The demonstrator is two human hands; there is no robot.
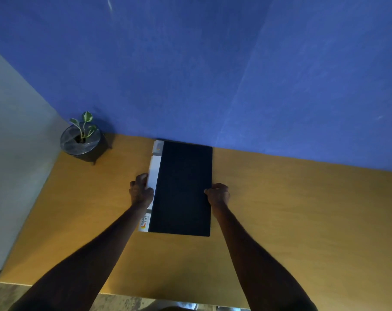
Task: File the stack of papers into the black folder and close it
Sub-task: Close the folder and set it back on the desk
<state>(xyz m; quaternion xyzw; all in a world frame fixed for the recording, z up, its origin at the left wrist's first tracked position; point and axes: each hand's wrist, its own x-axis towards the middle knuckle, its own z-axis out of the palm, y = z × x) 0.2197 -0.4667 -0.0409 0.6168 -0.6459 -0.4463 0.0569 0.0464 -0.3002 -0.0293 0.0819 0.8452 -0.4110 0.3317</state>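
The black folder point(182, 189) lies shut and flat on the wooden desk point(302, 209), its long side running away from me and its far end right up against the blue partition point(213, 75) at the back. Along its left edge shows the white spine point(154, 176), with a printed label near my end (the letters look like "SMART LIFE", though they are small and partly hidden by my forearm). My left hand point(141, 190) is curled around that spine about midway along, fingers wrapped over the white strip and gripping it. My right hand point(217, 194) is at the opposite, open edge of the folder, level with the left one, fingers bent and pinching the cover's edge, thumb tip resting on the black surface. So both hands are clasped on the folder, one at each long side, with both forearms reaching in from the near edge of the desk. No loose papers show anywhere on the desk; whether any sit inside the closed cover I cannot tell. In the far left corner stands a small potted plant point(82, 140) in a dark round pot, well apart from the folder.
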